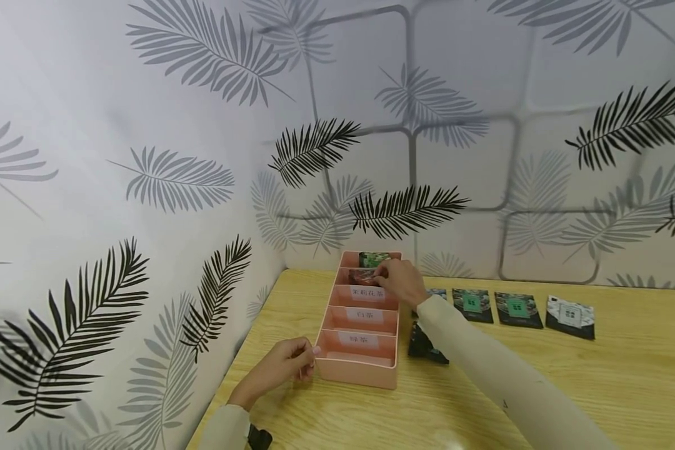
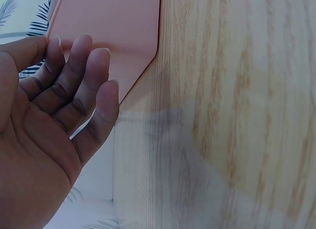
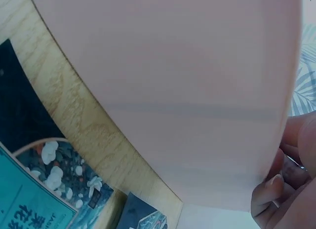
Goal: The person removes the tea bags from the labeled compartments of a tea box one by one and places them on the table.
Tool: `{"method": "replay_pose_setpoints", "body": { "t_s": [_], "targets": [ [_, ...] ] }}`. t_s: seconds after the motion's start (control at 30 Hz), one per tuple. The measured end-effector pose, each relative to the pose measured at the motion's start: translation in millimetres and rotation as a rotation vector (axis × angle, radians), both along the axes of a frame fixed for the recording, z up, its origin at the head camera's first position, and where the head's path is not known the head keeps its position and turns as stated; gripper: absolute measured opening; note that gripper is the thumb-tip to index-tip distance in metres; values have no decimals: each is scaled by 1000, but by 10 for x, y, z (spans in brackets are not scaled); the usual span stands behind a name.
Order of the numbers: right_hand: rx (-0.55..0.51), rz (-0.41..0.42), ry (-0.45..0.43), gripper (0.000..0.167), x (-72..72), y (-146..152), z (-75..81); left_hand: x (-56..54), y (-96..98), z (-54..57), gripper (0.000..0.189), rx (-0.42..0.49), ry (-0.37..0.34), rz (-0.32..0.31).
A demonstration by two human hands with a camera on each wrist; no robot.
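Near the back left corner of the wood-grain bench stands a pink compartment box, its narrow far end close to the back edge. The left hand holds it at the front left corner: thumb and forefinger pinch the rim, while the other fingers curl loosely beside the wall. The right hand reaches over the right rim, its fingers bent and pinching the right end of a dark red tea packet, which lies in the second compartment from the back. A green tea packet sits in the rearmost one. The three nearer compartments carry white labels with Chinese characters.

Along the back edge, right of the box, runs a row of packets: a bluish packet partly hidden by the right arm, two dark packets with green labels, and a black-and-white packet at the right end. Nearer the front edge, a black packet lies just beside the box's right wall, partly covered by the sleeve.
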State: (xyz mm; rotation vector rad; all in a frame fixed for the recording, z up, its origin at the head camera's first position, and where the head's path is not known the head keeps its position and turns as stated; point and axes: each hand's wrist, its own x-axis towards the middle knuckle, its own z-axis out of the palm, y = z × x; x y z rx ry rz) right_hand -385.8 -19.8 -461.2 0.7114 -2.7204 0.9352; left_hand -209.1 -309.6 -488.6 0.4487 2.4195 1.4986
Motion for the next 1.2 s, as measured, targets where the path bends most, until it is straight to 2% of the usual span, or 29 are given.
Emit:
{"method": "replay_pose_setpoints", "body": {
  "t_s": [0.4, 0.63, 0.93, 1.07, 1.2],
  "targets": [
    [31, 27, -17, 9, 35, 43, 41, 4, 24, 6, 38, -2, 5, -16],
    [28, 58, 35, 11, 46, 109, 41, -9, 36, -3, 39, -4, 5, -29],
    [-70, 85, 127, 13, 32, 195, 184, -5, 18, -34, 39, -3, 21, -15],
    [-109, 74, 174, 14, 71, 270, 274, -2, 16, -28, 39, -8, 28, -18],
    [-141, 70, 179, 16, 125, 354, 323, 3, 11, -20, 39, -11, 37, -26]
  ]
}}
